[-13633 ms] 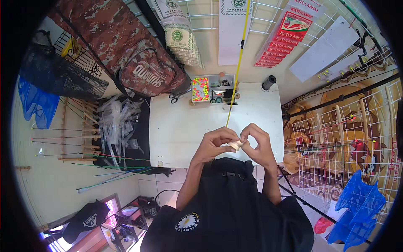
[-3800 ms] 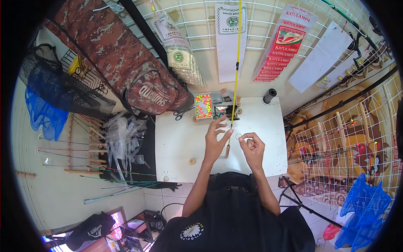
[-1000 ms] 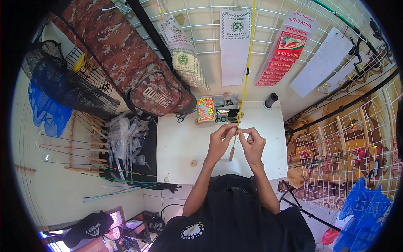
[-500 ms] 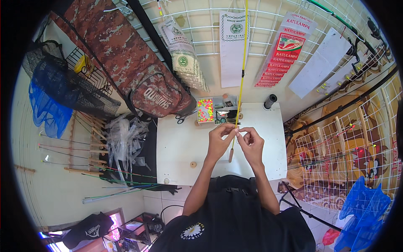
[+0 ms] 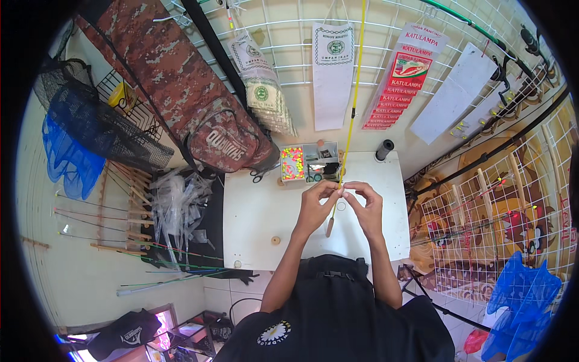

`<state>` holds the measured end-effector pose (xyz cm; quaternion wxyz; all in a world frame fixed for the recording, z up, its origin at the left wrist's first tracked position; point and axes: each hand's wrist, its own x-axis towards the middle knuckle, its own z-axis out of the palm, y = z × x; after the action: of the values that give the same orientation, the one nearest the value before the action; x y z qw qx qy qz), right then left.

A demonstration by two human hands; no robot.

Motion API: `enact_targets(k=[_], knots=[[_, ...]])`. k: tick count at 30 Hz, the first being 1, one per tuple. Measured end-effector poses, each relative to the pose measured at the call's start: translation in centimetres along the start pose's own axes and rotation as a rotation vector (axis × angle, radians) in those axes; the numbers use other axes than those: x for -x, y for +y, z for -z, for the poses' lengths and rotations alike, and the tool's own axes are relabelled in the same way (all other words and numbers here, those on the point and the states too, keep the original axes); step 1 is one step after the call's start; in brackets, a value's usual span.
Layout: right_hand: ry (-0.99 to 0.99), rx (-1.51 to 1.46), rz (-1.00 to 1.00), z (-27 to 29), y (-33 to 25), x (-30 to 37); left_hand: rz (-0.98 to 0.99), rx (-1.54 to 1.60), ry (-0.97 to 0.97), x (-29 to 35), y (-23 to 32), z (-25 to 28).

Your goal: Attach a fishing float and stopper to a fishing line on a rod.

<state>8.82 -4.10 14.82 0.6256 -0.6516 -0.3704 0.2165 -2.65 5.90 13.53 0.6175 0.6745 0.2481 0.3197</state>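
Observation:
A thin yellow fishing rod [image 5: 357, 72] with a short brown handle [image 5: 330, 227] runs slantwise over the table, its upper length rising in front of the wall. My left hand [image 5: 315, 208] pinches it just above the handle, thumb and forefinger pressed together. Opposite, my right hand [image 5: 367, 211] meets the left at the fingertips and is closed on the rod at the same spot. Whether a fine line or another small part lies between the fingertips is too small to tell. The handle hangs free below, pointing toward me.
On the white table [image 5: 259, 211] stand a divided box [image 5: 293, 164] of bright beads, a dark cylinder [image 5: 384, 150] and a small wooden disc [image 5: 275, 240]. Scissors [image 5: 257, 176] lie beside the box. Hanging packets [image 5: 401, 84] and a camouflage rod bag [image 5: 181, 72] line the back.
The view has shifted slightly. Both hands keep their pinch close together on the rod, and the rod's upper part leans a little more to the right.

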Motion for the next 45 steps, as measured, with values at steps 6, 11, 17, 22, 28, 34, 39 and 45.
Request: enact_targets(k=[6, 11, 17, 22, 28, 34, 39, 45], knots=[[0.002, -0.009, 0.071, -0.1, 1.2, -0.5, 0.008, 0.024, -0.029, 0.1, 0.2, 0.0], [0.058, -0.232, 0.135, -0.2, -1.4, -1.9, 0.016, -0.007, -0.030, 0.3, 0.2, 0.2], [0.009, -0.268, 0.148, 1.0, -6.5, -4.6, -0.004, -0.023, -0.011, 0.5, 0.1, 0.2], [0.011, -0.273, 0.322, 1.0, -9.4, -6.4, 0.025, -0.028, 0.007, 1.1, 0.4, -0.1], [0.075, 0.126, 0.478, 0.9, -12.2, -6.7, 0.000, -0.026, 0.020, 1.5, 0.3, -0.3], [0.078, 0.230, 0.466, 1.3, -14.3, -6.5, -0.050, -0.088, 0.037, 1.6, 0.4, -0.1], [0.073, 0.187, 0.462, 1.5, -13.5, -6.8, -0.037, -0.074, 0.039, 1.7, 0.2, -0.2], [0.005, -0.196, 0.242, 1.1, -12.5, -6.9, -0.038, -0.075, 0.030, 1.8, 0.5, -0.2]])
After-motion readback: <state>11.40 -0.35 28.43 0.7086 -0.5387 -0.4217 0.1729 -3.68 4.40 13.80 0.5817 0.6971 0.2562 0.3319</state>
